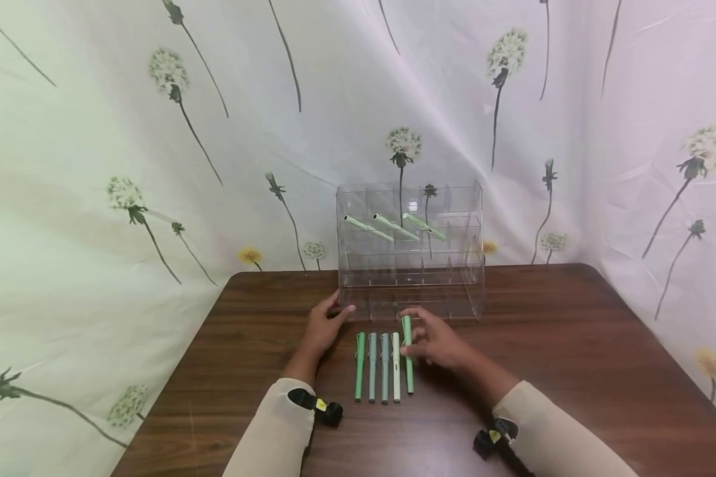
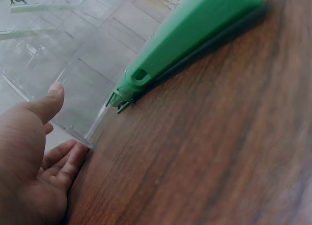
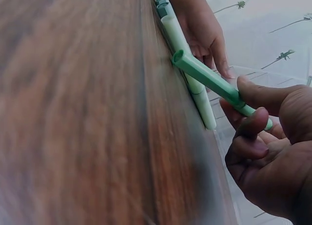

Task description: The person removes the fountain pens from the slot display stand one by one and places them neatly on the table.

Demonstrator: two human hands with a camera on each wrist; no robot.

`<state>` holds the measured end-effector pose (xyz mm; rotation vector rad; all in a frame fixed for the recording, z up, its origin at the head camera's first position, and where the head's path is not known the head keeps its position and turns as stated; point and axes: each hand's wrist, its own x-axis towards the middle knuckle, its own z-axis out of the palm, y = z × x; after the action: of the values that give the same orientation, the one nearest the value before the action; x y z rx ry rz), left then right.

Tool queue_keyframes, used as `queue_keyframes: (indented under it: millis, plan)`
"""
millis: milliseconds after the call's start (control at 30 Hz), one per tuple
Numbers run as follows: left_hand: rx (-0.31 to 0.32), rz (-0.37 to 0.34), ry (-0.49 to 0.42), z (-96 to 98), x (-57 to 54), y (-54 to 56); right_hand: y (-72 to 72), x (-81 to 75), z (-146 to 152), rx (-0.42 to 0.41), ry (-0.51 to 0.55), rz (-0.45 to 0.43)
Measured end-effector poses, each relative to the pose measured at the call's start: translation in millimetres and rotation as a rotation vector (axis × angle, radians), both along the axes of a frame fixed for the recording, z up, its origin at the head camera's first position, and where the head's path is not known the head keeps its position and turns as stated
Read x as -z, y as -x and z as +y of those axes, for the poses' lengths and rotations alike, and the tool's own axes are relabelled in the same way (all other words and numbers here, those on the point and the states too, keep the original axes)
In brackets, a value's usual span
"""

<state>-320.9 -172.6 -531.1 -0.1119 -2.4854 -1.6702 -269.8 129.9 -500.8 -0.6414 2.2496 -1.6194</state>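
My left hand holds the front left corner of a clear acrylic display rack, thumb at its front and fingers by the side. Between the thumb and fingers of my right hand is a light green pen, pinched near its upper end and tilted. Left of it, a pale green-white pen, two grey-blue pens and a green pen lie side by side on the table. The green pen looms large in the left wrist view, clip toward the rack.
Three pale green pens rest slanted on an upper tier of the rack. The brown wooden table reaches back to a white curtain printed with dandelions. Clear dividers split the tiers into compartments.
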Motion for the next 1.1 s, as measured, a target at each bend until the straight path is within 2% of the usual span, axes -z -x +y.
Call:
queue_keyframes:
  millis: [100, 333, 700, 1100]
  plan:
    - [-0.001, 0.002, 0.003, -0.5, -0.4, -0.5, -0.3, 2.7, -0.3, 0.005, -0.016, 0.022]
    - [-0.002, 0.003, 0.01, -0.7, -0.8, -1.5, -0.1, 6.5, 0.0, 0.034, -0.045, 0.006]
    - [-0.004, 0.009, 0.012, -1.1, 1.1, -0.7, 3.3, 14.4, 3.0, 0.007, -0.085, 0.038]
    - [0.001, 0.006, 0.0, -1.3, 2.2, -1.3, 6.3, 22.1, 5.3, -0.015, -0.092, 0.017]
